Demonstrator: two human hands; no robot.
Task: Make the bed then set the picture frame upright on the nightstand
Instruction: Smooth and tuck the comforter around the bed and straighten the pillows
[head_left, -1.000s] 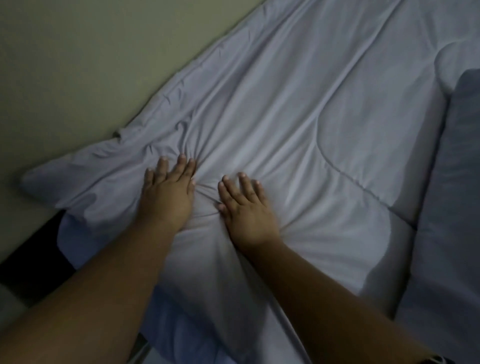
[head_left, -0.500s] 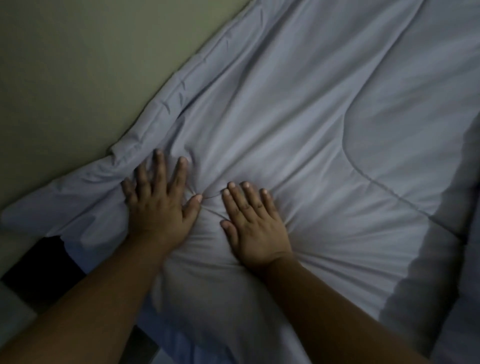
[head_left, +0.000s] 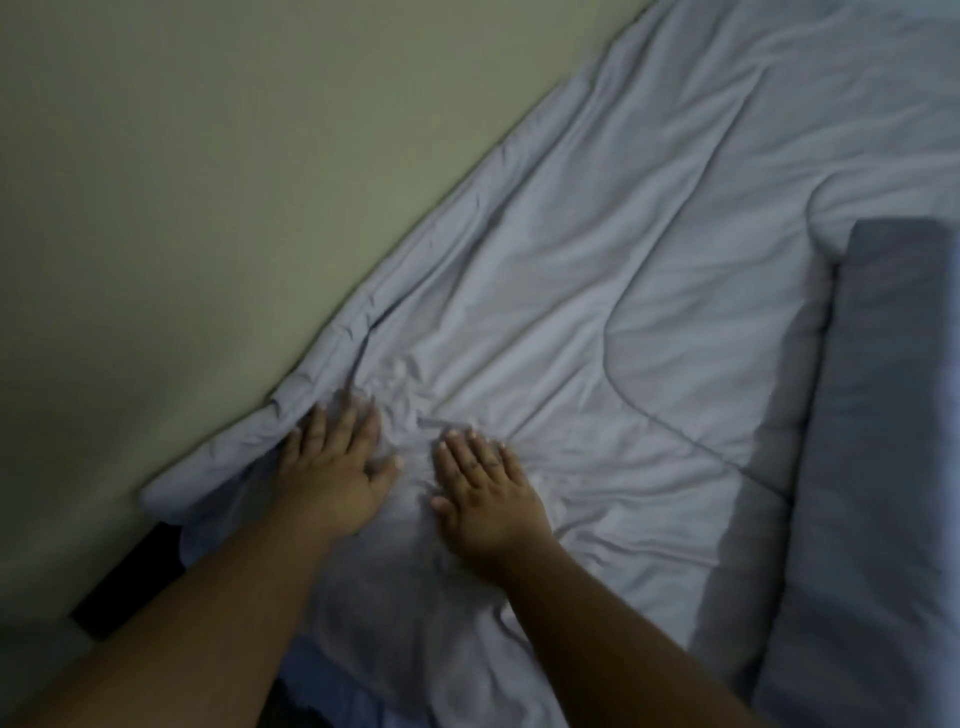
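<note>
Two hands: left hand (head_left: 337, 483) and right hand (head_left: 483, 488) lie palm-down, fingers spread, side by side at lower centre of the frame; neither grasps anything, both simply press on the fabric.
Step in hand: smoothing the comforter (head_left: 649, 312), by my reading of the flat palms and the creases fanning out from them.
How to do it well: sweep outward from the bunched spot between the hands, the left toward the wall (head_left: 208, 182) edge at upper left, the right toward the frame's right; keep the pressure light so the cloth slides and does not gather again.
Watch for: the rolled edge beside the left fingertips, which probably needs tugging straight, not pressing.
Comforter look: pale grey-white, quilted with curved stitch lines, softly wrinkled, filling the centre and upper right.
Darker panel: a grey band (head_left: 883, 467) runs down the right edge.
Picture frame, nightstand: not in view.
</note>
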